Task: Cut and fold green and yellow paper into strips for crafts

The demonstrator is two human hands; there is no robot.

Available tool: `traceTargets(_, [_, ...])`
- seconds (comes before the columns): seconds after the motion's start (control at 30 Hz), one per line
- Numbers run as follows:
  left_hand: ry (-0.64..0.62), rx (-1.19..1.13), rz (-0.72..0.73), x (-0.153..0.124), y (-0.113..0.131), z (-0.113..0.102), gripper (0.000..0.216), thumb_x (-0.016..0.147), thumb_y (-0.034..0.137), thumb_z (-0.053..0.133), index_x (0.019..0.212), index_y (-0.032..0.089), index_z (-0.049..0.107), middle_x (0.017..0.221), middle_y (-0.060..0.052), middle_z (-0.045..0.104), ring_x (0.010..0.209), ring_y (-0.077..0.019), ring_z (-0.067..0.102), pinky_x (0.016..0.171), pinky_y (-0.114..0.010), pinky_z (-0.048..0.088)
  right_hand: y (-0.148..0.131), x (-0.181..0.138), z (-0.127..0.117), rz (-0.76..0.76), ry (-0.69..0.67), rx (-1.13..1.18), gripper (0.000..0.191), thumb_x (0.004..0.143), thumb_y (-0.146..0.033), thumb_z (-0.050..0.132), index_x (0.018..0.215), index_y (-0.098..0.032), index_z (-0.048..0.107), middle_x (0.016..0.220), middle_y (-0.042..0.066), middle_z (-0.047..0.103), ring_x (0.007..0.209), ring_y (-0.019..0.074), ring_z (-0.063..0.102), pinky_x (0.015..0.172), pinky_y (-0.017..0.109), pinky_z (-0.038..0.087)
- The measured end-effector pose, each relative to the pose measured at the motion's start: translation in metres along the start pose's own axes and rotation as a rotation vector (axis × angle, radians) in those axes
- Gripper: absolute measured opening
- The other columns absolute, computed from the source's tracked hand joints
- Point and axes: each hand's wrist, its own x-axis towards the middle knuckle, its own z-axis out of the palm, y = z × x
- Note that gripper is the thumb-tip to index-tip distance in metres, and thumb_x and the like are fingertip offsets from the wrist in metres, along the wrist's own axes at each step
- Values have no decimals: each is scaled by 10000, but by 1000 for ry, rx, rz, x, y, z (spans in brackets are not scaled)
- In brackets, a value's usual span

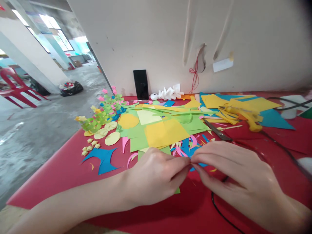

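My left hand point(158, 174) and my right hand point(240, 177) meet above the red table, fingertips pinched together. Whatever sits between the fingertips is too small or hidden to make out. Just behind them lie blue, pink and yellow paper scraps point(186, 146). A yellow paper sheet point(165, 132) rests on green paper point(137, 144) past my left hand. Beyond my right hand is a pair of scissors point(218, 131), its blades pointing away to the left. Farther right lies a yellow glue gun point(253, 120) with a dark cord.
At the left, small folded paper stars point(90, 146), pale paper discs point(112, 138) and curled green-and-pink paper pieces point(107, 112) crowd the table edge. A black phone point(140, 85) leans on the white panel point(158, 39). Blue cut paper point(104, 161) lies left. A red chair point(18, 86) stands on the floor.
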Motion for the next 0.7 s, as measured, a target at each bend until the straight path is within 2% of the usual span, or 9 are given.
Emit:
traceTargets(0.2, [35,5,12,-1,-2,0,190,825,121,456,826,130,646,522,-12,615,412,-101,543,395,-208,342,5,2,-6,60,31,-73,82,785,-133,533,789,-203,577,747,2,673,670,136,627,639,262,499])
traceTargets(0.33, [96,15,-5,0,-5,-3,181,820,129,475,768,136,648,483,7,569,377,-88,478,385,-233,292,27,-1,-9,95,25,-159,51,793,-166,543,784,-199,581,772,24,668,709,166,628,658,286,486])
traceTargets(0.53, [83,-25,-29,3,-7,-6,188,802,92,487,721,127,652,450,24,510,373,-75,420,389,-242,253,63,1,-17,161,23,-271,53,797,-164,545,780,-209,566,775,21,652,736,177,622,602,265,457])
traceTargets(0.6, [90,-42,-36,3,-8,-5,187,807,104,489,736,131,660,467,17,543,381,-76,444,394,-237,265,64,5,-21,208,35,-253,62,820,-168,522,815,-197,577,810,32,657,746,160,623,624,238,464])
traceTargets(0.7, [120,-66,-73,5,-11,-3,177,819,145,504,776,151,675,510,5,608,392,-76,489,397,-214,301,55,9,-24,256,-79,-83,112,834,-259,520,893,-212,603,884,18,666,806,155,625,663,226,483])
